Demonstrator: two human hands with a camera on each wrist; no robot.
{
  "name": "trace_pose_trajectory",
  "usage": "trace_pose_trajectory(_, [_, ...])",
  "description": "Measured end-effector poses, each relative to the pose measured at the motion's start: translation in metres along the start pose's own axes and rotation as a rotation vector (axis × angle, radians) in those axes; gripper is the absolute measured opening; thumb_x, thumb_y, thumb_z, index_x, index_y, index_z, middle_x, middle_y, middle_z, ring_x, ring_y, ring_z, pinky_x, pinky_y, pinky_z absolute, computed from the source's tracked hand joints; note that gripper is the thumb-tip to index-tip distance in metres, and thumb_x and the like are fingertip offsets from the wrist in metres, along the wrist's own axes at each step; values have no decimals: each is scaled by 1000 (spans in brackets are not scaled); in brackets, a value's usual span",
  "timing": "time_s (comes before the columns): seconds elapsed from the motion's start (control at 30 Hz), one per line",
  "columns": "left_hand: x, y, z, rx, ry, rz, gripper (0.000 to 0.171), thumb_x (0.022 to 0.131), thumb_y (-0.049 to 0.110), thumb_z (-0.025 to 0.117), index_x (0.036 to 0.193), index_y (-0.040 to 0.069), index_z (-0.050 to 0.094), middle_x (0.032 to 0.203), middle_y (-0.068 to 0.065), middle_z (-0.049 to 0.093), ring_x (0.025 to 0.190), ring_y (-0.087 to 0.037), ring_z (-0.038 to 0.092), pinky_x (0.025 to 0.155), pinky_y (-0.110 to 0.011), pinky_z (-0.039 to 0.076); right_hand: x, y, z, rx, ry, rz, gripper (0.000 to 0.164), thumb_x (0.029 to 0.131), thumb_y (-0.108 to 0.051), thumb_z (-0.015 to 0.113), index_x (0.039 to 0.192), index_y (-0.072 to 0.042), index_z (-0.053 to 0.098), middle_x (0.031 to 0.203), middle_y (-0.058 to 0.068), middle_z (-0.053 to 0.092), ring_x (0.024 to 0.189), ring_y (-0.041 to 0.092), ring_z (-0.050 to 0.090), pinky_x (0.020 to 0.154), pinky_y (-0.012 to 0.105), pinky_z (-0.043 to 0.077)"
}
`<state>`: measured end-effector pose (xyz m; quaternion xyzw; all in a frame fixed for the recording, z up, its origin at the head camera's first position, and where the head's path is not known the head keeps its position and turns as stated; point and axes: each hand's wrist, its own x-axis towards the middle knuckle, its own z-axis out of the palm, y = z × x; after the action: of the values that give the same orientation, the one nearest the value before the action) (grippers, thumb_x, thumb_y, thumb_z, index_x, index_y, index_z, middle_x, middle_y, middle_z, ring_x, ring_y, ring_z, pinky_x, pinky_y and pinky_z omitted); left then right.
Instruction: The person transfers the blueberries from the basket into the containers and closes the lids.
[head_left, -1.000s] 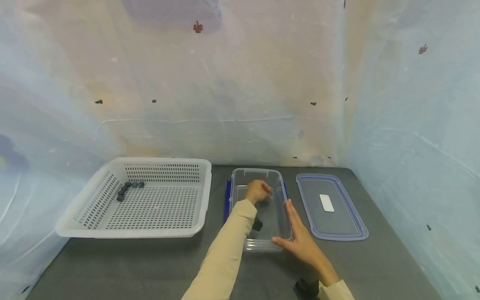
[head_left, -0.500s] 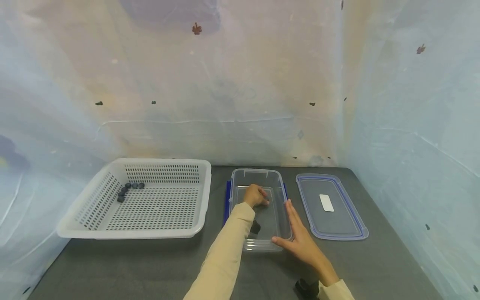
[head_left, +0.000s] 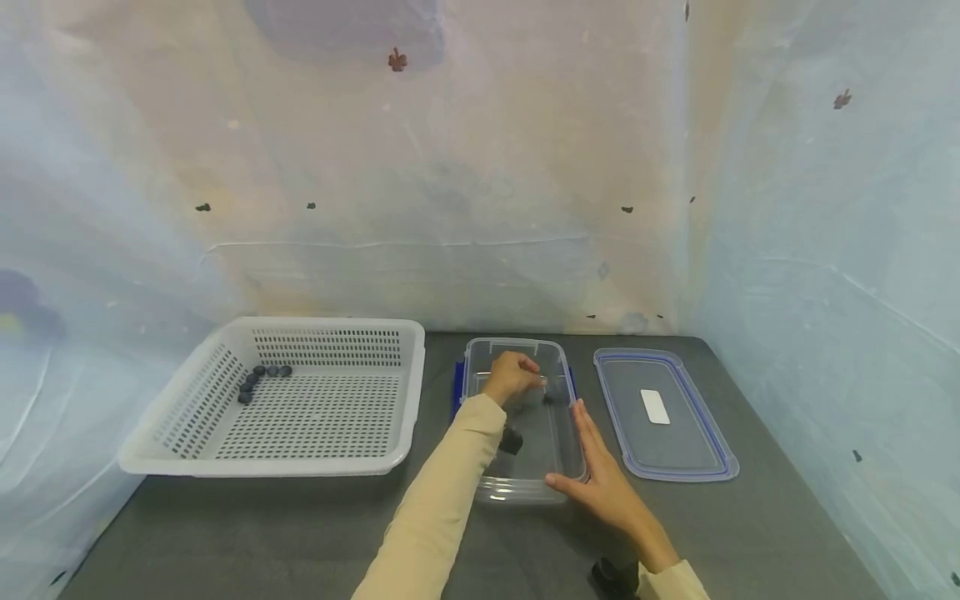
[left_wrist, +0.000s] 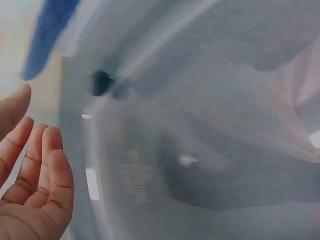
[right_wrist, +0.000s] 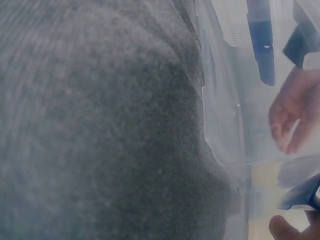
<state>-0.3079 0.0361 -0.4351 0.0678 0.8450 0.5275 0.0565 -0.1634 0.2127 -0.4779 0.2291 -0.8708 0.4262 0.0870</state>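
In the head view my left hand [head_left: 513, 377] reaches inside a clear plastic container [head_left: 525, 487], its fingers loosely bent and holding nothing visible. A small dark round thing, like a blueberry [head_left: 549, 398], lies in the container just right of the fingertips. The left wrist view shows the relaxed fingers [left_wrist: 59, 177] apart from a dark round thing [left_wrist: 101, 82] near the container's corner. My right hand [head_left: 603, 487] rests against the container's right side with straight fingers and the thumb spread. Several similar dark blue round things [head_left: 251, 379] sit in a white perforated basket [head_left: 315, 467] at left.
A clear lid [head_left: 675, 442] with a blue seal and white label lies right of the container. Blue side latches [head_left: 458, 383] stick out from the container. Grey cloth [head_left: 300, 533] covers the table, and printed plastic sheeting [head_left: 480, 167] stands behind and at both sides.
My left hand dips slightly towards me, then moves back away inside the container. The dark round thing now shows beside its fingertips. My right hand stays in place.
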Motion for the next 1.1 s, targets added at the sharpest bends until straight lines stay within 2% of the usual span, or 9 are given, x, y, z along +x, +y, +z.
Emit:
trace_pose_trajectory(0.1, [0, 10, -8, -102, -39, -1, 25, 80, 9, 80, 99, -3, 70, 89, -9, 68, 77, -20, 66, 74, -34, 55, 1, 0, 0, -2, -1, -7, 108, 79, -31, 80, 154, -1, 9, 159, 20, 7, 142, 42, 12, 104, 67, 19])
trace_pose_trajectory(0.2, [-1, 20, -16, -178, -80, 10, 26, 84, 10, 77, 104, -4, 68, 90, -9, 66, 84, -26, 67, 78, -38, 55, 0, 0, -1, -3, 7, -13, 108, 78, -30, 80, 154, -1, 10, 159, 20, 8, 142, 42, 13, 103, 68, 19])
trace_pose_trajectory(0.33, [-2, 32, -29, -182, -121, 83, 19, 90, 14, 71, 104, 1, 67, 93, -8, 66, 91, -31, 66, 77, -34, 55, 0, 1, -1, -3, 15, -16, 108, 78, -29, 81, 154, -1, 10, 160, 17, 9, 142, 41, 13, 104, 66, 19])
trace_pose_trajectory(0.6, [-16, 51, -71, -79, -139, 253, 19, 97, 19, 62, 109, 5, 66, 103, -9, 65, 88, -25, 65, 79, -36, 53, 0, 0, 1, 1, 6, -5, 108, 78, -30, 81, 155, -3, 10, 160, 14, 7, 143, 39, 12, 105, 65, 17])
trace_pose_trajectory(0.7, [-22, 58, -88, -23, -133, 310, 19, 98, 21, 61, 110, 7, 66, 105, -10, 64, 89, -27, 63, 74, -34, 52, -1, 1, 0, 0, 12, 0, 108, 78, -30, 81, 155, -4, 10, 161, 13, 6, 143, 40, 12, 105, 66, 17])
trace_pose_trajectory(0.9, [-31, 64, -120, 67, -99, 391, 21, 98, 23, 59, 111, 7, 65, 101, -7, 63, 87, -26, 60, 69, -35, 50, -2, 1, 0, 7, 20, -5, 108, 78, -29, 81, 155, -4, 10, 161, 12, 6, 143, 40, 12, 104, 67, 17])
trace_pose_trajectory(1.1, [-43, 61, -152, 176, -18, 449, 21, 97, 21, 59, 110, 5, 64, 101, -6, 62, 87, -22, 59, 69, -36, 50, -1, 1, 1, 4, 18, -14, 108, 78, -31, 81, 155, -3, 11, 160, 16, 8, 143, 40, 13, 105, 65, 17])
